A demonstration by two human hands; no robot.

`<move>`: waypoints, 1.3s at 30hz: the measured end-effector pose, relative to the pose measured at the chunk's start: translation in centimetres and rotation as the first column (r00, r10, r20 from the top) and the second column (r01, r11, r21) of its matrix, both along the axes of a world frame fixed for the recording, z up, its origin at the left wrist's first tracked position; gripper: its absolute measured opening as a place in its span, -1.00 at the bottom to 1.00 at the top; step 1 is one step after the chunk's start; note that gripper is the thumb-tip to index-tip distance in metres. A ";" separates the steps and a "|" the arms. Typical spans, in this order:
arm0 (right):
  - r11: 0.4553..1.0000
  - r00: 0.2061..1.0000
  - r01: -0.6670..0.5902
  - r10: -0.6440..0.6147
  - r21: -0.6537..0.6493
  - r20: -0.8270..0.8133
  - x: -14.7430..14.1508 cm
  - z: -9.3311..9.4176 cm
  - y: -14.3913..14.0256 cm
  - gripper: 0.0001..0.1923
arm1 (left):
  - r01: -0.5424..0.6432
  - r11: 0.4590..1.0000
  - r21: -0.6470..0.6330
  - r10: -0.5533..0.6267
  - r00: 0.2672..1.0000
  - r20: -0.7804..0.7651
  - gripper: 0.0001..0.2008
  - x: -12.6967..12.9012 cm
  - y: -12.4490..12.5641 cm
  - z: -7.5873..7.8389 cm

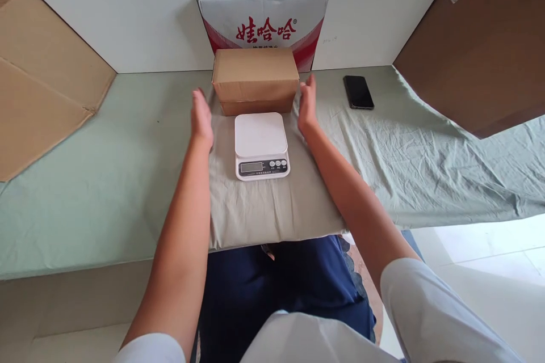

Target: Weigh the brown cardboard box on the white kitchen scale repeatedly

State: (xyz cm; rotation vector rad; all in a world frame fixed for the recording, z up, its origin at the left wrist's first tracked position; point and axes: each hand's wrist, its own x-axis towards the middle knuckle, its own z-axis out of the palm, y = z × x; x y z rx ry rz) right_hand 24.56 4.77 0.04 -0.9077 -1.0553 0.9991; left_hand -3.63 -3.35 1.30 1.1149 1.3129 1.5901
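Observation:
A white digital kitchen scale (261, 135) lies on the cloth-covered table, its display and buttons facing me and its platform bare. Right behind it stands a closed brown cardboard box (257, 88). My left hand (201, 116) is held upright to the left of the scale and box, fingers stretched out and palm turned inward, holding nothing. On the other side, my right hand (307, 103) is beside the box's right end, also with straight fingers and an inward palm. It looks close to the box; whether it touches is unclear.
A black smartphone (358, 92) lies to the right. Behind the brown box is a white and red carton (264, 11) against white panels. Large cardboard pieces stand at the left (46, 79) and right (485, 51). The green cloth (119, 181) is wrinkled on the right.

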 end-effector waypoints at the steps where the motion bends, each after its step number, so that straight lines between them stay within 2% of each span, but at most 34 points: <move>1: 0.997 0.997 0.071 -0.072 -0.026 -0.030 1.3 -0.1 0.5 -0.09 | -0.037 0.999 -0.002 0.037 0.999 0.010 -0.17 -1.0 -0.5 0.5; 2: 0.992 0.991 0.120 -0.121 -0.036 -0.053 2.7 -0.1 1.0 -0.04 | -0.064 0.998 -0.003 0.064 0.998 0.020 -0.19 -2.0 -1.1 1.0; 5: 0.987 0.987 0.151 -0.154 -0.064 -0.052 6.5 -0.6 1.7 0.05 | -0.107 0.994 -0.024 0.107 0.994 0.000 -0.18 -3.7 -2.6 2.2; 8: 0.988 0.993 0.110 -0.114 -0.113 -0.025 7.5 -1.3 1.6 0.07 | -0.076 0.996 -0.052 0.074 0.996 -0.041 -0.13 -3.2 -2.9 2.5; 10: 0.991 0.999 0.036 -0.036 -0.125 0.009 6.4 -1.6 1.3 0.04 | -0.037 0.997 -0.064 0.035 0.999 -0.042 -0.11 -2.2 -2.1 2.2; 13: 0.992 0.991 -0.086 0.095 -0.092 0.098 3.5 -1.5 0.3 -0.07 | 0.022 0.995 -0.095 -0.024 0.999 -0.027 -0.07 -0.8 -0.3 0.8; 16: 0.977 0.954 -0.214 0.213 -0.019 0.213 0.9 -0.6 -1.1 -0.21 | 0.111 0.993 -0.031 -0.111 0.994 -0.016 0.07 0.1 1.2 -0.9; 18: 0.968 0.935 -0.251 0.237 0.020 0.264 -0.3 0.1 -2.1 -0.25 | 0.173 0.984 0.033 -0.173 0.985 -0.012 0.12 0.3 1.8 -1.8; 20: 0.970 0.931 -0.240 0.221 0.029 0.291 -0.9 0.6 -2.9 -0.26 | 0.201 0.978 0.057 -0.201 0.980 -0.005 0.06 0.5 2.0 -2.4; 24: 0.975 0.932 -0.223 0.207 0.020 0.298 -1.1 1.2 -3.7 -0.26 | 0.188 0.980 0.061 -0.188 0.982 -0.014 -0.02 0.8 1.5 -2.0; 28: 0.970 0.933 -0.234 0.206 0.062 0.297 -0.5 2.8 -5.1 -0.23 | 0.202 0.970 0.137 -0.195 0.979 -0.062 -0.07 1.4 -1.5 0.8; 32: 0.955 0.921 -0.275 0.229 0.110 0.316 0.7 4.8 -9.7 -0.19 | 0.205 0.961 0.185 -0.185 0.975 -0.120 -0.07 2.3 -7.4 3.4; 36: 0.946 0.910 -0.303 0.252 0.115 0.330 2.2 4.6 -15.7 -0.20 | 0.240 0.952 0.192 -0.209 0.964 -0.166 -0.11 3.3 -13.4 3.3; 39: 0.945 0.913 -0.308 0.263 0.107 0.311 2.7 3.8 -18.4 -0.24 | 0.258 0.952 0.166 -0.229 0.957 -0.176 -0.10 3.8 -15.9 2.6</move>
